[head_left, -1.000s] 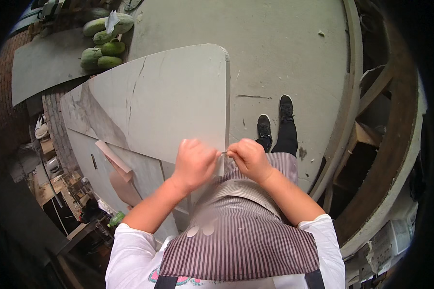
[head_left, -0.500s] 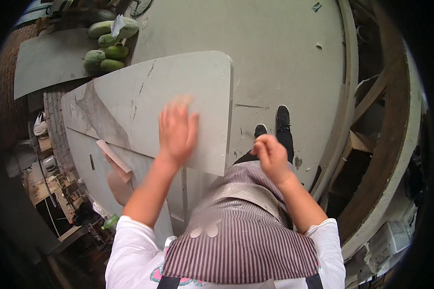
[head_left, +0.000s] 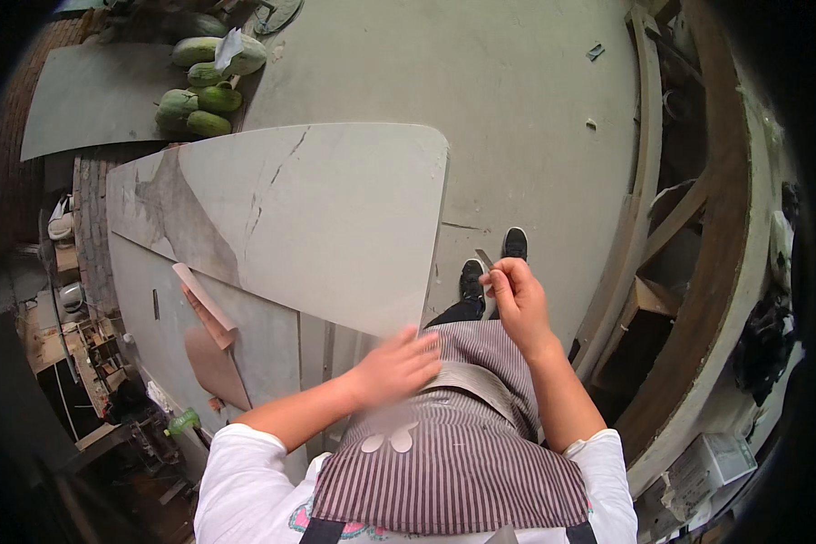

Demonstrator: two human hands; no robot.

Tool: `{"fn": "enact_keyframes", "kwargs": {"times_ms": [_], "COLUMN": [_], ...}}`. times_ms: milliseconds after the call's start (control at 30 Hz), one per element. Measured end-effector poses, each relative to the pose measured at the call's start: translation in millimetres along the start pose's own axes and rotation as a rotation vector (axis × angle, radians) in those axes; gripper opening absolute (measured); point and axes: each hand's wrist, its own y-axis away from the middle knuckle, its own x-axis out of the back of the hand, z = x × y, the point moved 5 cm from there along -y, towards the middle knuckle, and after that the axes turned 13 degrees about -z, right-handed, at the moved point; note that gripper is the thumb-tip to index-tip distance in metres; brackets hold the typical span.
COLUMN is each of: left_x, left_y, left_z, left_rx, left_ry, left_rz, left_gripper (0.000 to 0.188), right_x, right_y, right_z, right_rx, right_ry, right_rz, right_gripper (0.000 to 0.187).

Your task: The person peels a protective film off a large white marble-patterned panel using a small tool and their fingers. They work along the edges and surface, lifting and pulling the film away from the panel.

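My left hand point(head_left: 394, 370) is at the near right corner of a pale slab point(head_left: 354, 208), between it and my apron point(head_left: 453, 453); its fingers are stretched out, blurred, and hold nothing visible. Whether it touches the slab I cannot tell. The slab has dark grey veins, a grey-brown patch and a rounded far corner. To the right, over my legs, my right hand point(head_left: 523, 308) pinches a small thin dark strip point(head_left: 485, 259) that sticks out past thumb and fingers. It looks like a small blade, but its kind is not clear.
A rolled pinkish sheet point(head_left: 204, 304) and a brown flat piece point(head_left: 216, 363) lie on the grey surface left of me. Several green gourds point(head_left: 210, 98) rest at the far left. Along the right runs a wooden frame point(head_left: 698, 218). A green bottle point(head_left: 183, 422) stands low left.
My left hand has moved from above the slab back toward my apron. My right hand has turned slightly, and the thin strip in it now shows. The view has shifted a little.
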Motion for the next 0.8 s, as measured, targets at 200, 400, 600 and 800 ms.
{"fn": "enact_keyframes", "kwargs": {"times_ms": [200,400,600,800], "left_x": [46,104,95,134], "left_y": [-8,-93,-104,-96], "left_z": [-51,-132,-90,-138], "left_rx": [0.191,0.735,-0.021,0.64], "left_ry": [0.186,-0.274,0.446,0.006], "left_rz": [0.407,0.629,0.31,0.622], "left_gripper": [0.034,0.036,0.023,0.026], "right_x": [21,37,50,32], "right_y": [-61,-124,-156,-187], "right_z": [-37,-76,-99,-112], "right_rx": [0.089,0.219,0.212,0.208], "right_ry": [0.275,0.424,0.555,0.677], "right_rz": [-0.039,-0.025,-0.003,-0.183], "right_gripper": [0.008,0.007,0.008,0.009]}}
